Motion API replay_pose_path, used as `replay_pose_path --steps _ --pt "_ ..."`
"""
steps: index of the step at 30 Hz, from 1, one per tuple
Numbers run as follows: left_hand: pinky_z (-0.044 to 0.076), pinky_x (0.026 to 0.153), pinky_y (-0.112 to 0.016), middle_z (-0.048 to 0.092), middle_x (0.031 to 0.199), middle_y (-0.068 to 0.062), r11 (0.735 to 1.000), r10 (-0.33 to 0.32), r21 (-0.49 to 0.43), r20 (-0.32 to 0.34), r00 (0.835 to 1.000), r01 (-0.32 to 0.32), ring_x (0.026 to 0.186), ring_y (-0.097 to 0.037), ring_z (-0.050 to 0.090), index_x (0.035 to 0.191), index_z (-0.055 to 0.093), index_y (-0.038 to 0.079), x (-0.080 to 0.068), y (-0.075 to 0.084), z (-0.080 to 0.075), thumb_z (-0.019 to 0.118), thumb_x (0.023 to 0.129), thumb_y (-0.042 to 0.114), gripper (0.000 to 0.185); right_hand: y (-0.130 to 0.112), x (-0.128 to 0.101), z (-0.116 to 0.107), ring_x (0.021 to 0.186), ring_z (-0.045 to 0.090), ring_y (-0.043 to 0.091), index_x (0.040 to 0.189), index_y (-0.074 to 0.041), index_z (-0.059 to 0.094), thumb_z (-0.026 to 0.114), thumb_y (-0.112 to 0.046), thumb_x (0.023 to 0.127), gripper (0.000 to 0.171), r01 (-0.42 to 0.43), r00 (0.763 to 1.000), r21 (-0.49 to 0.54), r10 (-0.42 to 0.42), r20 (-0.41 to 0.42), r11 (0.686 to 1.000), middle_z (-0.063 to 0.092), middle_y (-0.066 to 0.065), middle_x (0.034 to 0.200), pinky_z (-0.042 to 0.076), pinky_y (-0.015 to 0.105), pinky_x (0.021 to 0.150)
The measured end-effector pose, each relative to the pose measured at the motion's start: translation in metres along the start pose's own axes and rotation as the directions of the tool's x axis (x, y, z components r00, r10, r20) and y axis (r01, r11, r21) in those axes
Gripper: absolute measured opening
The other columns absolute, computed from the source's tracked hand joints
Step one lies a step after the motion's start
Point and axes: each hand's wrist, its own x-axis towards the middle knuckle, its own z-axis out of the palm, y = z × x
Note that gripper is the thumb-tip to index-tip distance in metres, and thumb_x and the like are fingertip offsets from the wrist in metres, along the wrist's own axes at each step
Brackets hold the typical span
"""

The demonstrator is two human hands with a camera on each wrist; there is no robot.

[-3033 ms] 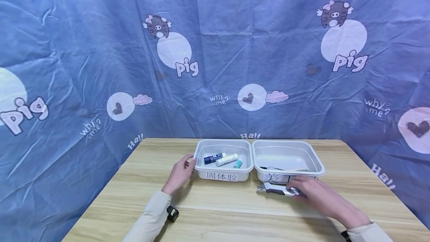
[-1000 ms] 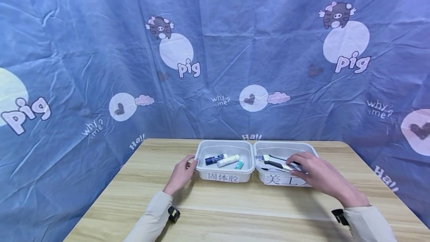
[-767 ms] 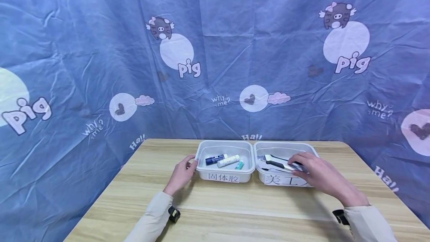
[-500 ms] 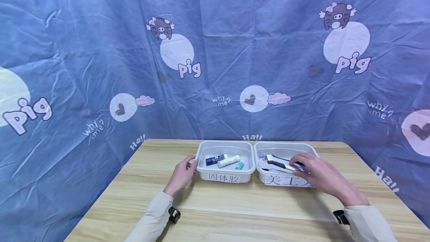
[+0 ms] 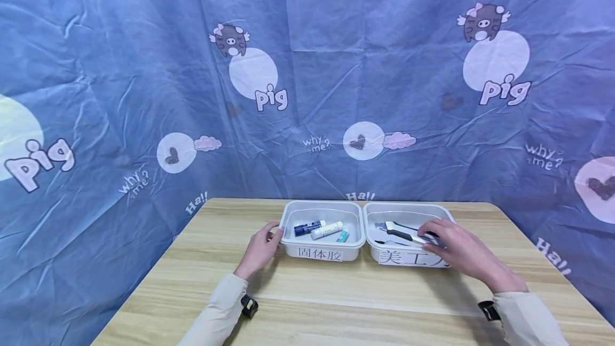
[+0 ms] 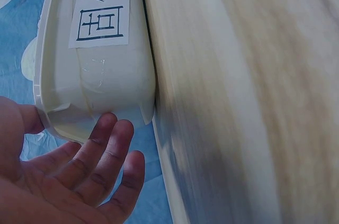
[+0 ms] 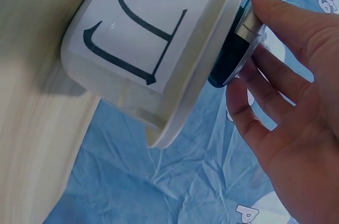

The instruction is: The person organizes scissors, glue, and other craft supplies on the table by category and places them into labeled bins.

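My right hand (image 5: 458, 252) pinches a utility knife (image 5: 401, 233) with a pale and black body between thumb and fingers. It holds the knife over the right white box (image 5: 410, 211), blade end pointing left. In the right wrist view the knife's black butt end (image 7: 228, 62) sticks out just past the box rim. Beneath it, part of another dark-tipped tool (image 5: 380, 242) shows in the box. My left hand (image 5: 259, 250) touches the left end of the left white box (image 5: 322, 208), thumb at the rim, fingers loosely extended in the left wrist view.
In the left box lie a dark blue glue stick (image 5: 307, 228), a white one (image 5: 328, 230) and a small teal one (image 5: 343, 236). Both boxes carry paper labels and stand side by side on a wooden table (image 5: 336, 303). A blue printed curtain (image 5: 317, 95) hangs behind.
Over three seconds my right hand has lifted the utility knife from before the right box to over it. Lately the knife has slid slightly right. My left hand stays at the left box.
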Motion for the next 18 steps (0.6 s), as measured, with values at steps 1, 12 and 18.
replay_pose_path --steps 1,12,18 --pt "0.054 0.068 -0.035 0.074 0.086 -0.017 1.0 0.002 0.0 0.0 1.0 -0.002 0.071 -0.031 0.071 0.138 0.061 0.002 0.0001 0.0 0.0 0.058 0.104 0.022 0.039 0.0007 -0.0003 0.0006 0.094 0.067 0.02 0.1 -0.019 0.071 0.089 -0.008 0.072 0.035 0.005 1.0 0.002 -0.005 -0.003 1.0 0.071 -0.004 0.102 0.055 0.045 0.08" --pt "0.054 0.067 -0.034 0.074 0.085 -0.016 1.0 0.005 0.003 -0.003 1.0 -0.005 0.071 -0.033 0.072 0.137 0.061 0.002 0.0025 -0.0002 0.0009 0.058 0.104 0.023 0.039 0.0077 -0.0006 0.0036 0.094 0.068 0.022 0.097 -0.017 0.072 0.089 -0.005 0.068 0.035 0.058 0.996 0.002 -0.058 -0.072 0.998 0.072 -0.002 0.099 0.052 0.042 0.082" --pt "0.054 0.067 -0.034 0.074 0.085 -0.015 1.0 -0.001 0.0 -0.004 1.0 0.001 0.071 -0.032 0.072 0.137 0.061 0.003 0.0022 -0.001 0.0009 0.058 0.104 0.023 0.039 0.0096 -0.001 0.0045 0.091 0.069 0.023 0.096 -0.017 0.071 0.089 -0.007 0.068 0.034 0.073 0.994 -0.003 -0.073 -0.086 0.997 0.072 -0.002 0.097 0.054 0.045 0.078"
